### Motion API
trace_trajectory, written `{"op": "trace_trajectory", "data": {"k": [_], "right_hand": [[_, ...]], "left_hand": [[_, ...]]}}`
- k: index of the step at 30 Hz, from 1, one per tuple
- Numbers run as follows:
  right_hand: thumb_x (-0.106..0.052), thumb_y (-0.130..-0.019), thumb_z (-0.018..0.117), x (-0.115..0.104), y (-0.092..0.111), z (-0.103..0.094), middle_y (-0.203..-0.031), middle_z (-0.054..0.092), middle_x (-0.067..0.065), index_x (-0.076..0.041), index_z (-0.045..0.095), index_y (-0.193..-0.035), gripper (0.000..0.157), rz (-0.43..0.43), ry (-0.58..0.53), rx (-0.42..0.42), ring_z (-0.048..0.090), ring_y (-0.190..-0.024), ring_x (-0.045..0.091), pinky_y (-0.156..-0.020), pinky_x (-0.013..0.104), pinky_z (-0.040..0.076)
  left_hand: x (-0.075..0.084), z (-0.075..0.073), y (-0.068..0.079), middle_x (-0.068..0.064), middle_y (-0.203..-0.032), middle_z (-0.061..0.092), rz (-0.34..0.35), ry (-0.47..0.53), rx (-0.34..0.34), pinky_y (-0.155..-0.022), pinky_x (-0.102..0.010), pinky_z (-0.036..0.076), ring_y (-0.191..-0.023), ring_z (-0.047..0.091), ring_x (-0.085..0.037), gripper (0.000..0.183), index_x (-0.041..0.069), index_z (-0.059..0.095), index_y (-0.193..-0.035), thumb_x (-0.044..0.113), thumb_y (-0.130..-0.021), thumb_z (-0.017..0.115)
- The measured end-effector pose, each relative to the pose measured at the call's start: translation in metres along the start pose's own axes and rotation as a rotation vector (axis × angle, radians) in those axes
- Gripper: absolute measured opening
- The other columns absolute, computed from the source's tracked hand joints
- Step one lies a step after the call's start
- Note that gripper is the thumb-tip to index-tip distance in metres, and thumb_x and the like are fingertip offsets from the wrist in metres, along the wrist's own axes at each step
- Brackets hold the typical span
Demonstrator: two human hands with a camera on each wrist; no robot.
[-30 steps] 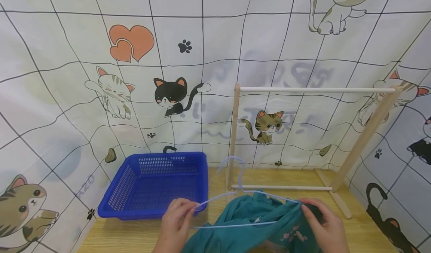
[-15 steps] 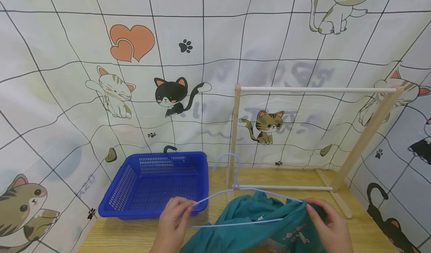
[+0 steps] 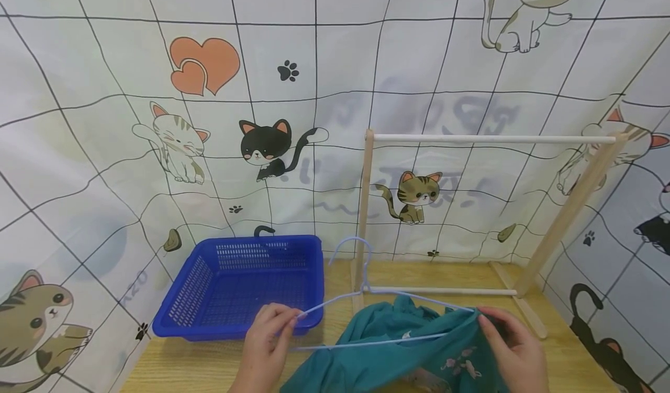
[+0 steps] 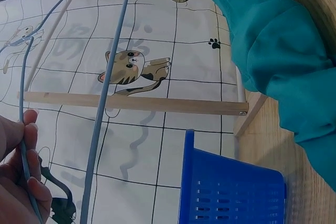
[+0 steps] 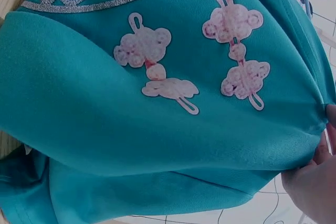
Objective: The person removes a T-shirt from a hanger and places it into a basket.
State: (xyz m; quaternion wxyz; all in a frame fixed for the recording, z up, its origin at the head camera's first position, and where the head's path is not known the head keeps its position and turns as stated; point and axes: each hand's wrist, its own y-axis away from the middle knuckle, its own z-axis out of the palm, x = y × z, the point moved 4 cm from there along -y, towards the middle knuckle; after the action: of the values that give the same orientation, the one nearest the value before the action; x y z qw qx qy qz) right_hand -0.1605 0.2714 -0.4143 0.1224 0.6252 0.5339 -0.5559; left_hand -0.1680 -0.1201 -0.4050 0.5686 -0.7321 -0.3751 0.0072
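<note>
A light blue hanger (image 3: 384,343) is held up in front of me, its hook upward. My left hand (image 3: 264,343) pinches its left arm between thumb and fingers; that side of the hanger is bare in the left wrist view. The teal shirt (image 3: 361,367) hangs over the hanger's right part, bunched and slanting down to the left. My right hand (image 3: 515,346) pinches the shirt's fabric at the hanger's right end, which the cloth covers. Pink knot-shaped prints and a patterned band show on the shirt (image 5: 210,140) in the right wrist view.
A blue plastic basket (image 3: 209,333) stands on the wooden table (image 3: 173,370) to the left. Behind the shirt is a wooden rack with a white top rail (image 3: 492,139). A cat-patterned sheet (image 3: 335,61) covers the walls.
The hanger's hook has shifted slightly left. My right hand has moved a little to the right, drawing the shirt farther that way. My left hand keeps its pinch and has drifted slightly left.
</note>
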Motion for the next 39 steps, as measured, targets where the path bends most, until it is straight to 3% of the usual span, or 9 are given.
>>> {"op": "trace_trajectory", "data": {"k": [5,8,13,18,25,34,39], "right_hand": [[-0.008,-0.091,0.062,0.001,0.001,-0.002,-0.088,0.061,-0.026,-0.001,0.066,-0.107,0.019,0.088,0.016,0.027,0.058,-0.081,-0.009,-0.069,0.004,0.046],[-0.01,-0.091,0.062,0.003,0.0,-0.004,-0.087,0.062,-0.024,0.0,0.066,-0.107,0.019,0.117,0.006,0.039,0.06,-0.079,-0.006,-0.067,0.005,0.047],[-0.019,-0.091,0.063,0.008,-0.001,-0.004,-0.086,0.061,-0.026,-0.004,0.066,-0.109,0.023,0.244,0.039,0.062,0.058,-0.076,-0.009,-0.066,0.004,0.046],[-0.024,-0.091,0.063,0.011,-0.001,-0.004,-0.087,0.062,-0.024,-0.006,0.066,-0.11,0.027,0.313,0.049,0.084,0.056,-0.076,-0.013,-0.066,0.002,0.045],[-0.02,-0.091,0.064,0.018,-0.001,-0.004,-0.082,0.057,-0.03,-0.001,0.065,-0.109,0.027,0.3,0.015,0.102,0.054,-0.077,-0.015,-0.067,0.0,0.043],[-0.019,-0.091,0.063,0.019,-0.003,-0.002,-0.094,0.058,-0.03,-0.003,0.061,-0.115,0.029,0.181,0.036,-0.007,0.052,-0.089,-0.014,-0.076,0.002,0.039],[-0.024,-0.092,0.063,0.018,-0.003,-0.002,-0.095,0.056,-0.03,-0.006,0.061,-0.117,0.031,0.207,0.068,-0.004,0.049,-0.09,-0.014,-0.076,0.001,0.037]], "left_hand": [[-0.002,-0.001,0.0,0.006,-0.085,0.061,-0.002,-0.011,0.015,-0.072,-0.015,0.043,-0.08,0.053,-0.009,0.035,0.014,0.073,-0.093,-0.014,-0.072,0.07],[-0.004,-0.001,0.001,0.005,-0.085,0.061,-0.007,-0.008,0.013,-0.073,-0.015,0.043,-0.081,0.054,-0.009,0.03,0.014,0.073,-0.093,-0.01,-0.075,0.069],[-0.005,-0.001,0.001,0.003,-0.085,0.062,-0.011,0.007,0.02,-0.072,-0.015,0.042,-0.08,0.054,-0.01,0.019,0.013,0.073,-0.093,-0.002,-0.082,0.067],[-0.004,-0.001,0.002,0.004,-0.085,0.062,-0.014,-0.002,0.018,-0.072,-0.015,0.043,-0.081,0.054,-0.01,0.023,0.013,0.073,-0.093,-0.006,-0.079,0.069],[-0.005,-0.001,0.003,0.001,-0.086,0.063,-0.037,0.057,0.03,-0.075,-0.014,0.043,-0.082,0.055,-0.011,0.029,0.007,0.073,-0.093,-0.015,-0.075,0.067],[-0.006,0.003,0.006,0.001,-0.083,0.062,-0.048,0.021,0.048,-0.072,-0.012,0.044,-0.081,0.056,-0.012,0.033,0.007,0.073,-0.089,-0.019,-0.069,0.069],[-0.006,0.004,0.006,0.0,-0.083,0.062,-0.045,0.032,0.048,-0.071,-0.012,0.043,-0.08,0.055,-0.012,0.033,0.007,0.073,-0.089,-0.02,-0.069,0.069]]}}
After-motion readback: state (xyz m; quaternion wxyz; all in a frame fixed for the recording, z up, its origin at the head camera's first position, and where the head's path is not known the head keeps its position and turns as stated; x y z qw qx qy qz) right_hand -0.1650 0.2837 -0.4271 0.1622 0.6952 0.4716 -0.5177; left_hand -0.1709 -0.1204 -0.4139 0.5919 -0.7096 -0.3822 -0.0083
